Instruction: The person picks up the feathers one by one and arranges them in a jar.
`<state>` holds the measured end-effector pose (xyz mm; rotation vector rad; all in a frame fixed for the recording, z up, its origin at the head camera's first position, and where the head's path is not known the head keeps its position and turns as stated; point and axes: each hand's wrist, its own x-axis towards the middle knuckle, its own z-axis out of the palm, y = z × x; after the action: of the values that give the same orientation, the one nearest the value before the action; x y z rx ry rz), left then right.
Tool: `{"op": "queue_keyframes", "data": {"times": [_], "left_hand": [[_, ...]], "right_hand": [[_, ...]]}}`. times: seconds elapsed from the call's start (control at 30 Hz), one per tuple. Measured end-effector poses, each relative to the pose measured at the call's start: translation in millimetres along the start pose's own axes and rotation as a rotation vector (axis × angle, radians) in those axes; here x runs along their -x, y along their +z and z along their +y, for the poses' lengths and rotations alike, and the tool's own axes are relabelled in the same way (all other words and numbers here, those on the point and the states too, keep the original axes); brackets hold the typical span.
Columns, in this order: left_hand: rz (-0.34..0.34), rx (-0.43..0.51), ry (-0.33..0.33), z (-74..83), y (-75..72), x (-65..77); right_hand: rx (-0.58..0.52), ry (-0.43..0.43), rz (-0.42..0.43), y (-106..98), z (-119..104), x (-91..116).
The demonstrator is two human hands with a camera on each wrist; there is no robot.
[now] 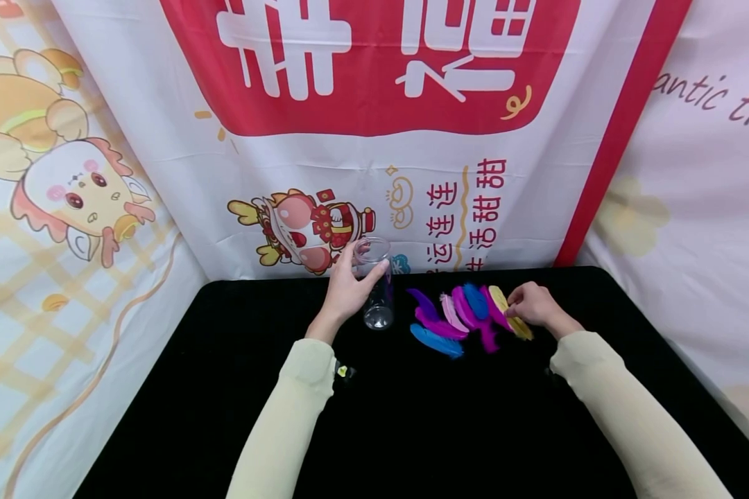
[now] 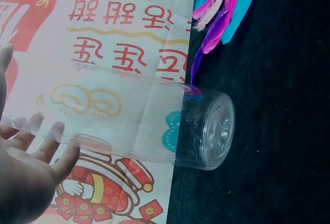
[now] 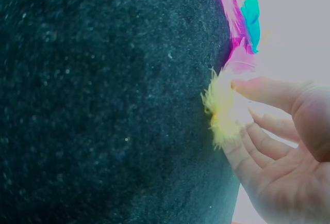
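Note:
In the head view my left hand (image 1: 345, 290) grips a clear plastic cup (image 1: 379, 315) near its rim, thumb on one side and fingers on the other. The left wrist view shows the see-through wall and round base of this tall cup (image 2: 216, 131), with nothing visible inside. My right hand (image 1: 535, 305) is at the right end of a cluster of feathers, pinching a yellow feather (image 1: 519, 327). In the right wrist view its fluffy end (image 3: 223, 111) shows between thumb and fingers. A magenta feather (image 3: 242, 59) lies just beyond it.
Left of the right hand lie several more feathers, among them a blue feather (image 1: 435, 341), a pale pink feather (image 1: 452, 313) and a purple feather (image 1: 423, 302). They rest on a black-covered table (image 1: 449, 430). A printed cloth (image 1: 324, 159) hangs behind its far edge.

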<state>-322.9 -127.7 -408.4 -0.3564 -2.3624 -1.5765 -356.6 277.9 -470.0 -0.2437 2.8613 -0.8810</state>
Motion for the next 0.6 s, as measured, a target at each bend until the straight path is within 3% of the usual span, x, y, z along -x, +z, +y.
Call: {"op": "queue_keyframes", "data": {"times": [0.37,0.6], "left_hand": [[-0.007,0.084,-0.021,-5.9,-1.7,-1.2],[-0.016,0.088,-0.031,-6.9,-1.9,-0.6]], "right_hand": [[-0.012,-0.005,0.003,-0.9,-1.0,-1.1],[-0.035,-0.010,0.004,0.7,0.2,-1.0]]}}
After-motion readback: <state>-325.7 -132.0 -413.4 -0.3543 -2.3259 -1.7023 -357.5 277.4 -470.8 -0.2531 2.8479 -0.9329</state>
